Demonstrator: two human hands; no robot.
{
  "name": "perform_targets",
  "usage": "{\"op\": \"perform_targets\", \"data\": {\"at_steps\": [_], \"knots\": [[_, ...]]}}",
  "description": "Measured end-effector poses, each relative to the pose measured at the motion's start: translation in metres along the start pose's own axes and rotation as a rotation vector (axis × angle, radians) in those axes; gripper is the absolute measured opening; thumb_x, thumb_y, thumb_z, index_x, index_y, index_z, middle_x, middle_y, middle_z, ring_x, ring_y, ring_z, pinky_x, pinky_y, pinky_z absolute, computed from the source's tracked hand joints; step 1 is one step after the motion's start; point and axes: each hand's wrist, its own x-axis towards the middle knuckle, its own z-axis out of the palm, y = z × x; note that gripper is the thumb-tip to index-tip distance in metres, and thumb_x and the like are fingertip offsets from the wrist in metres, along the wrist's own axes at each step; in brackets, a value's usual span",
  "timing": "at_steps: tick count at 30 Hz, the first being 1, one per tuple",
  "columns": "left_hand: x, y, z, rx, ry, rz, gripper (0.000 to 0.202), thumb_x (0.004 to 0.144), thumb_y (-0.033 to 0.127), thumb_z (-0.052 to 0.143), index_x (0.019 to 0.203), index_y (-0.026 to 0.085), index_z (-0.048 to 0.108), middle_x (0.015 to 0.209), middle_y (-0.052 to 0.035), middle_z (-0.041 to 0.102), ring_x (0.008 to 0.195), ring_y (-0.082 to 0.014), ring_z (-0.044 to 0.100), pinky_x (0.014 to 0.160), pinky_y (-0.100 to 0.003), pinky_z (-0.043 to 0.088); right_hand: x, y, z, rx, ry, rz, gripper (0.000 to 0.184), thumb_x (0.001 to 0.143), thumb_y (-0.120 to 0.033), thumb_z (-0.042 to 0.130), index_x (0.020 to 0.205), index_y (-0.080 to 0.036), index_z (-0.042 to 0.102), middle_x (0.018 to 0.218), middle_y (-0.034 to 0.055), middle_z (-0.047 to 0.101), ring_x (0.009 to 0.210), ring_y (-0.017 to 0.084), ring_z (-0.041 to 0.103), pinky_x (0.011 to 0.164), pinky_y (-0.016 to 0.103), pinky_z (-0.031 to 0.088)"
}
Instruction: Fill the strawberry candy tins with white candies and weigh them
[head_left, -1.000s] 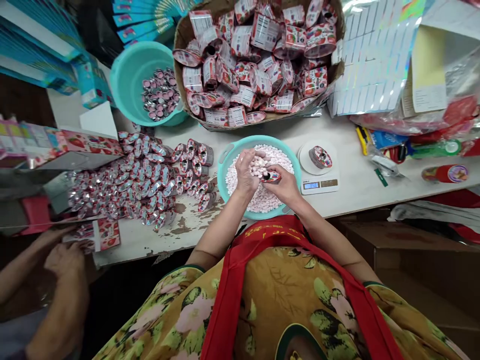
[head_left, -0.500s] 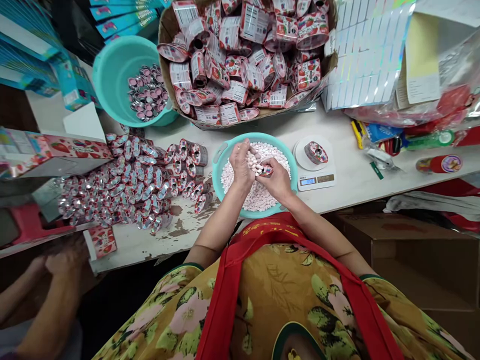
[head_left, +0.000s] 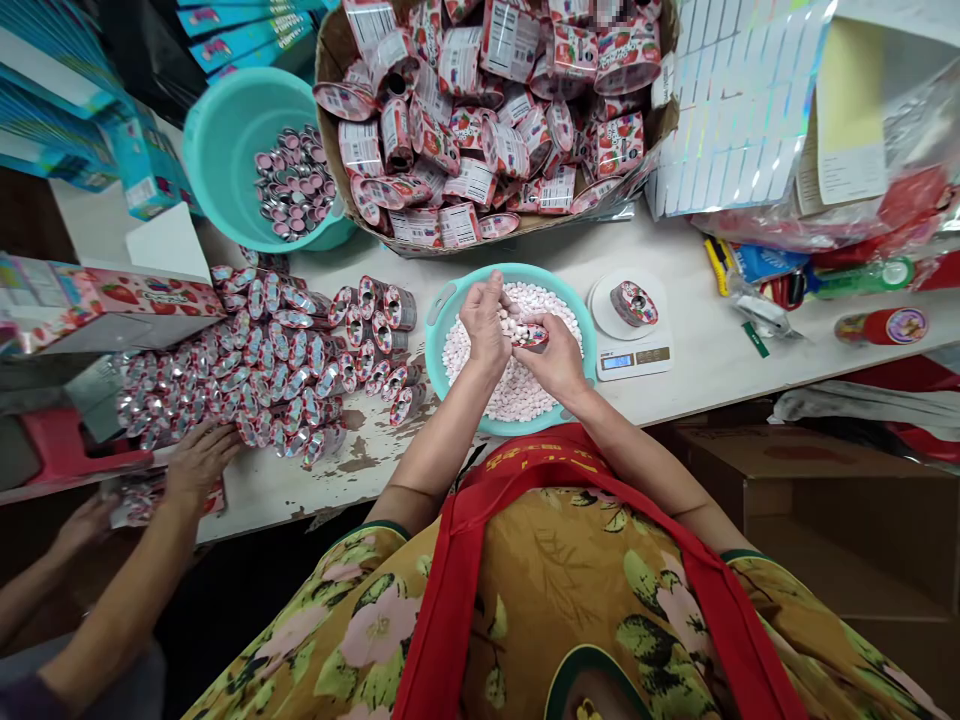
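Over a turquoise basin [head_left: 434, 345] full of small white-pink candies [head_left: 517, 398], my left hand [head_left: 482, 328] is cupped around several of the candies. My right hand [head_left: 556, 358] grips a small strawberry-printed container [head_left: 534, 335], tilted against the left hand's fingers. White candies show at the container's mouth. To the right, a white digital scale [head_left: 646, 368] carries another strawberry-printed container [head_left: 634, 303]; its display is lit but too small to read.
Many filled containers [head_left: 285, 370] stand on the left. Behind the basin is a cardboard box [head_left: 420, 248] of labelled containers. A larger turquoise basin [head_left: 225, 160] holds small caps. A co-worker's hands [head_left: 196, 462] are at the left edge. A box cutter [head_left: 716, 265] lies right.
The candies between my hands have shifted toward the container, and fewer show in my left palm. The co-worker's hands have risen to the table, one reaching the filled containers.
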Motion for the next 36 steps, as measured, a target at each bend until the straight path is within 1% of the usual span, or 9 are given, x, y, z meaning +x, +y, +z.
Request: {"op": "perform_targets", "data": {"at_steps": [4,8,14,19,26,28,30,32,36], "knots": [[-0.001,0.001,0.002,-0.014,-0.057,0.000,0.049,0.084,0.058,0.071,0.065,0.020,0.047,0.058,0.0056,0.046,0.048,-0.0067,0.045,0.049,-0.022,0.039,0.002,0.002,-0.001,-0.021,0.006,0.012,0.032,0.070,-0.026,0.073,0.100,-0.024,0.062,0.109,0.0049,0.070,0.104,0.027,0.064,0.095,0.042,0.050],[0.000,0.003,0.005,0.003,-0.077,-0.009,0.051,0.084,0.058,0.072,0.064,0.020,0.045,0.056,0.0061,0.044,0.047,-0.0066,0.045,0.048,-0.021,0.038,0.004,0.002,-0.002,-0.033,0.003,-0.017,0.032,0.070,-0.023,0.073,0.100,-0.024,0.063,0.110,0.0059,0.070,0.105,0.027,0.064,0.095,0.043,0.049],[-0.001,0.007,0.007,0.010,-0.101,-0.053,0.050,0.086,0.058,0.069,0.064,0.019,0.046,0.055,0.0062,0.043,0.044,-0.0060,0.044,0.045,-0.021,0.035,0.005,0.002,-0.005,-0.010,-0.003,-0.017,0.032,0.067,-0.025,0.074,0.098,-0.023,0.064,0.105,0.0048,0.070,0.101,0.027,0.064,0.093,0.042,0.050],[-0.004,0.010,0.009,-0.020,-0.167,-0.085,0.049,0.090,0.057,0.065,0.063,0.019,0.048,0.055,0.0060,0.041,0.040,-0.0053,0.039,0.042,-0.023,0.030,0.006,0.005,-0.005,0.085,0.016,-0.020,0.032,0.067,-0.025,0.074,0.097,-0.023,0.065,0.102,0.0026,0.070,0.096,0.023,0.064,0.092,0.039,0.050],[-0.016,0.017,0.008,0.026,-0.249,-0.056,0.056,0.087,0.063,0.064,0.059,0.018,0.046,0.051,0.0052,0.042,0.039,-0.0047,0.038,0.039,-0.022,0.027,0.002,0.005,-0.005,0.238,-0.001,-0.008,0.033,0.066,-0.028,0.075,0.096,-0.022,0.064,0.098,0.0014,0.070,0.092,0.021,0.064,0.088,0.035,0.050],[-0.017,0.018,0.008,0.040,-0.228,-0.053,0.054,0.087,0.063,0.064,0.060,0.019,0.047,0.051,0.0050,0.042,0.040,-0.0052,0.038,0.039,-0.022,0.028,0.002,0.006,-0.005,0.259,0.001,-0.007,0.035,0.065,-0.029,0.076,0.097,-0.023,0.064,0.099,0.0015,0.069,0.093,0.021,0.064,0.089,0.035,0.050],[-0.017,0.019,0.009,0.042,-0.168,-0.029,0.052,0.089,0.061,0.063,0.062,0.019,0.048,0.051,0.0051,0.042,0.041,-0.0054,0.039,0.041,-0.022,0.029,0.002,0.008,-0.005,0.256,0.004,-0.019,0.037,0.065,-0.031,0.077,0.098,-0.023,0.064,0.102,0.0017,0.069,0.095,0.021,0.063,0.091,0.035,0.049],[-0.018,0.018,0.011,0.050,-0.137,-0.006,0.052,0.090,0.059,0.063,0.061,0.019,0.048,0.052,0.0053,0.042,0.041,-0.0053,0.039,0.041,-0.022,0.030,0.001,0.010,-0.005,0.240,0.011,-0.024,0.035,0.066,-0.030,0.075,0.098,-0.023,0.064,0.101,0.0016,0.069,0.095,0.021,0.063,0.091,0.035,0.049],[-0.021,0.011,0.015,0.079,-0.189,-0.005,0.055,0.087,0.059,0.066,0.058,0.018,0.044,0.050,0.0060,0.042,0.038,-0.0043,0.038,0.039,-0.021,0.027,0.000,0.014,-0.005,0.255,-0.005,-0.007,0.031,0.066,-0.029,0.073,0.094,-0.022,0.063,0.096,0.0008,0.068,0.090,0.020,0.062,0.086,0.033,0.049]]}}
